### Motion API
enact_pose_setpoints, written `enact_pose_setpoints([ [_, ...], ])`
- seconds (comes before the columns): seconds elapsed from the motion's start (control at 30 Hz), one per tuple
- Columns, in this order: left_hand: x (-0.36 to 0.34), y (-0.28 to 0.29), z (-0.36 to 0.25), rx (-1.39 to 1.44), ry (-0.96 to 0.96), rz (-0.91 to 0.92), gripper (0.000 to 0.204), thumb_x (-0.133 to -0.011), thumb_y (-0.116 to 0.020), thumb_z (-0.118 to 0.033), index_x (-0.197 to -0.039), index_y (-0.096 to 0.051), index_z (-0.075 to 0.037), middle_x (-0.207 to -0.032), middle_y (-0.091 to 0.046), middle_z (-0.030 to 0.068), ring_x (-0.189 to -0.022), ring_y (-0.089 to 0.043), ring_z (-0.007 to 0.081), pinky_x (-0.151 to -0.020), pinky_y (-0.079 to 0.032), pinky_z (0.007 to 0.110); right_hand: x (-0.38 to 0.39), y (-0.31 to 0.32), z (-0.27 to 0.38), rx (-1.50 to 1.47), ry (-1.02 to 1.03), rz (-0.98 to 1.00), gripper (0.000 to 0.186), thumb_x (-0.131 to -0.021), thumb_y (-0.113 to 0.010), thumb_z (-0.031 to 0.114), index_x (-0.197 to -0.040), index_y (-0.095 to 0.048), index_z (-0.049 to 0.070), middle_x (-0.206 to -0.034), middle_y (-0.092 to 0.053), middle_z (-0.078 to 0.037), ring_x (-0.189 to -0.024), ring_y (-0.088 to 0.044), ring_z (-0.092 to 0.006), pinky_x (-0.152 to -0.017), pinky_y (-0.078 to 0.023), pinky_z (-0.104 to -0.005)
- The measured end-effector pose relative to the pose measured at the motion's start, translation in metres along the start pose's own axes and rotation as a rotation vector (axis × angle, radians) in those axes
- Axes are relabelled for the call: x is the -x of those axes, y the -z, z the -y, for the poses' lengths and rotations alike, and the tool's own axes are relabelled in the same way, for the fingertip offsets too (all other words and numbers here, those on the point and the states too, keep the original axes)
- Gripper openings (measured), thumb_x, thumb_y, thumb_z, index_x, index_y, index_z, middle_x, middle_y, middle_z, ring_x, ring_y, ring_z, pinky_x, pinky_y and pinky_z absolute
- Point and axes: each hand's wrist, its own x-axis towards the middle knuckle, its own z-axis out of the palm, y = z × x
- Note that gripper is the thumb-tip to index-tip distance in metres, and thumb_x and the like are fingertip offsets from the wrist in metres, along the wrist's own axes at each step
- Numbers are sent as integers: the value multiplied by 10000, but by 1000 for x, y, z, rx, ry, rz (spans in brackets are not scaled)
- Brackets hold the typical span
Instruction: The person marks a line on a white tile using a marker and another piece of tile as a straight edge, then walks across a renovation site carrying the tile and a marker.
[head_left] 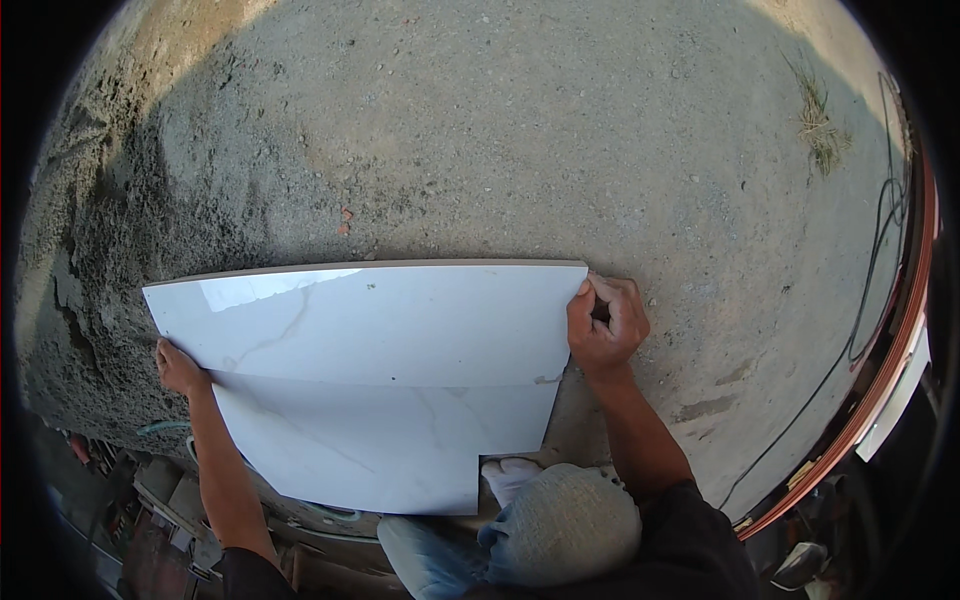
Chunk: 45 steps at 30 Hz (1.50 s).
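A large glossy white tile panel [380,325] with faint grey veins lies low in front of my knees. Across it runs a seam or fold line, and below that line the white surface [370,430] looks slightly darker, with a square notch at its near right corner. Whether these are two pieces or one, I cannot tell. My left hand [180,368] is closed around the left edge beside the line, its fingertips partly hidden. With thumb and fingers, my right hand [612,325] pinches the far right corner. A shoe [508,475] shows beside the notch.
Rough grey ground with gravel [520,140] spreads ahead, and dark loose sand [120,270] lies to the left. On the right, a black cable [850,345] runs beside reddish-brown metal edging [885,390]. Tools and scraps [165,500] clutter the lower left. Dry grass [822,125] grows at far right.
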Motion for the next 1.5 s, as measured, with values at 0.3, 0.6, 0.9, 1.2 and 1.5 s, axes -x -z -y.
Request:
enact_pose_setpoints([
  [0.3,0,0,0,52,31,2,463,-909,-525,-354,-1170,-594,22,-1079,-628,147,-899,-618,233,-751,-507,336,-1,0,0,15,26,11,161,-714,-645,-56,-867,-625,-11,-770,-605,-131,-639,-612,-234,-543,-493,-293],
  [0.6,-2,0,2,18,5,8,468,-900,-513,-349,-1168,-596,25,-1072,-632,155,-900,-620,246,-769,-503,347,0,2,0,9,4,28,161,-717,-636,-57,-872,-620,-16,-780,-613,-134,-655,-620,-239,-565,-501,-299],
  [0.9,-6,3,7,76,4,42,466,-899,-474,-333,-1189,-583,15,-1121,-608,161,-947,-604,258,-800,-498,359,1,-2,0,-19,48,-66,144,-767,-553,-15,-883,-639,-17,-802,-639,-146,-683,-626,-247,-592,-504,-319],
  [1.2,-13,19,19,23,32,44,479,-894,-487,-349,-1160,-598,33,-1140,-597,163,-978,-587,290,-827,-471,409,6,0,4,-18,11,-77,122,-777,-549,13,-846,-649,7,-759,-632,-117,-668,-616,-263,-601,-490,-325],
  [1.5,49,78,50,-128,-266,84,425,-890,-497,-314,-1040,-619,65,-1086,-584,231,-949,-593,345,-834,-462,436,2,12,-28,-55,-58,-124,136,-825,-561,126,-802,-644,21,-702,-606,-130,-615,-604,-255,-556,-470,-342],
])
